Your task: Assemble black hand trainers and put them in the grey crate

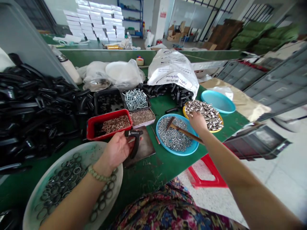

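My left hand is closed around a black curved handle part, held just above a dark metal plate on the green table. My right hand reaches into a yellow dish heaped with small silver metal sleeves, its fingers curled down among them; what they hold is hidden. A small hammer lies across a blue dish filled with small silver nuts, just below my right hand.
A large pile of black handles covers the left of the table. A red tray of pins, trays of screws, an empty blue dish, a white sack and a pale basin of rings surround the plate. A red stool stands at the table edge.
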